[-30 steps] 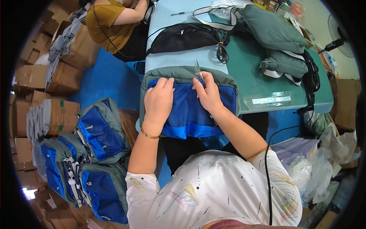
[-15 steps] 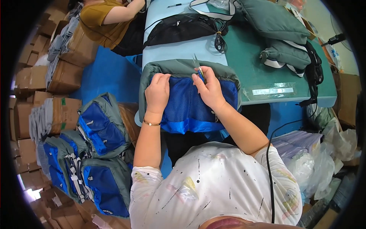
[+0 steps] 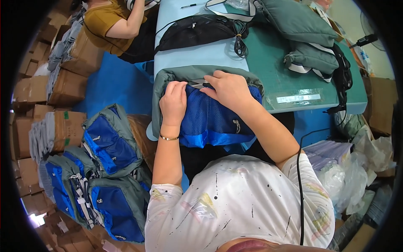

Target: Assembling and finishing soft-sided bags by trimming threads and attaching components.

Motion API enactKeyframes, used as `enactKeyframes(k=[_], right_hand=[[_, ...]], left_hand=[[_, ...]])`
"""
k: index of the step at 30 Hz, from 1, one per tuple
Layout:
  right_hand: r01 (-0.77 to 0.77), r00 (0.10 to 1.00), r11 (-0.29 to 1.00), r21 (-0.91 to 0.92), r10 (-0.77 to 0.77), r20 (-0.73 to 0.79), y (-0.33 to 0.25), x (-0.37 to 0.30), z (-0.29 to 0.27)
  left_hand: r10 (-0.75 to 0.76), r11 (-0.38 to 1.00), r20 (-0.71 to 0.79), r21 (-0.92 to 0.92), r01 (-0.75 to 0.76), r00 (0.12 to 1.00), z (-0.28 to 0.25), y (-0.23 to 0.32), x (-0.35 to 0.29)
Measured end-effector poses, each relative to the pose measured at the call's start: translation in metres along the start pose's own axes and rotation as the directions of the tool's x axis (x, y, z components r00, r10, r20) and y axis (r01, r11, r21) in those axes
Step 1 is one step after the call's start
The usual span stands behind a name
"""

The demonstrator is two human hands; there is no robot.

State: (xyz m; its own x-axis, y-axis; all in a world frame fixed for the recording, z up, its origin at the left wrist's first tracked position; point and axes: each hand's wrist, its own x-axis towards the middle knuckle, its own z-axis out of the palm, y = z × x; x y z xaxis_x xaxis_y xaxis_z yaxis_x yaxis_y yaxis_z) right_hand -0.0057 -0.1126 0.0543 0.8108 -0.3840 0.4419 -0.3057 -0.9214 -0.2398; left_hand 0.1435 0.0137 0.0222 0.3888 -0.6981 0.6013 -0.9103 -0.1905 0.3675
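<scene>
A grey-green and blue mesh bag lies over the near edge of the table, its blue front hanging toward me. My left hand is closed in a pinch on the bag's upper edge, at the seam where blue mesh meets grey-green cloth. In my right hand is a small pair of scissors, with the blades pointing left at that seam, close to my left fingertips. The scissors' handles are mostly hidden under my right fingers. A short cord pull hangs on the mesh.
Behind the bag lie a black waist bag and a coiled black cord. Grey-green bags sit at the table's far right. Finished-looking blue bags are piled at left. A co-worker sits far left. A black cable runs down my right side.
The scissors have swung from pointing up and away to pointing left, down at the seam. My right hand has turned over with them; my left hand keeps its pinch.
</scene>
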Motion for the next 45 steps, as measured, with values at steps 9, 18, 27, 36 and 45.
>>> enactKeyframes(k=[9, 18, 27, 36, 45], right_hand=[[0.074, 0.99, 0.996, -0.051, -0.067, 0.128, -0.003, 0.011, 0.003], [0.064, 0.995, 0.998, -0.018, -0.063, 0.083, -0.002, 0.008, 0.012], [-0.005, 0.999, 0.974, 0.228, 0.016, -0.048, 0.013, -0.003, 0.011], [-0.191, 0.975, 0.818, 0.542, 0.222, 0.009, 0.021, -0.007, 0.021], [-0.188, 0.973, 0.85, 0.491, 0.229, -0.024, 0.016, -0.01, 0.017]], left_hand=[[0.055, 0.998, -0.02, 0.04, -0.054, 0.998, 0.0, 0.0, -0.001], [0.078, 0.995, -0.029, 0.058, -0.076, 0.997, 0.002, -0.001, -0.002], [0.029, 0.999, -0.289, -0.026, -0.038, 0.957, -0.019, 0.001, -0.008], [0.096, 0.982, -0.226, -0.136, -0.129, 0.969, -0.059, 0.031, -0.024], [0.059, 0.976, 0.128, 0.199, -0.084, 0.99, -0.019, 0.03, -0.036]])
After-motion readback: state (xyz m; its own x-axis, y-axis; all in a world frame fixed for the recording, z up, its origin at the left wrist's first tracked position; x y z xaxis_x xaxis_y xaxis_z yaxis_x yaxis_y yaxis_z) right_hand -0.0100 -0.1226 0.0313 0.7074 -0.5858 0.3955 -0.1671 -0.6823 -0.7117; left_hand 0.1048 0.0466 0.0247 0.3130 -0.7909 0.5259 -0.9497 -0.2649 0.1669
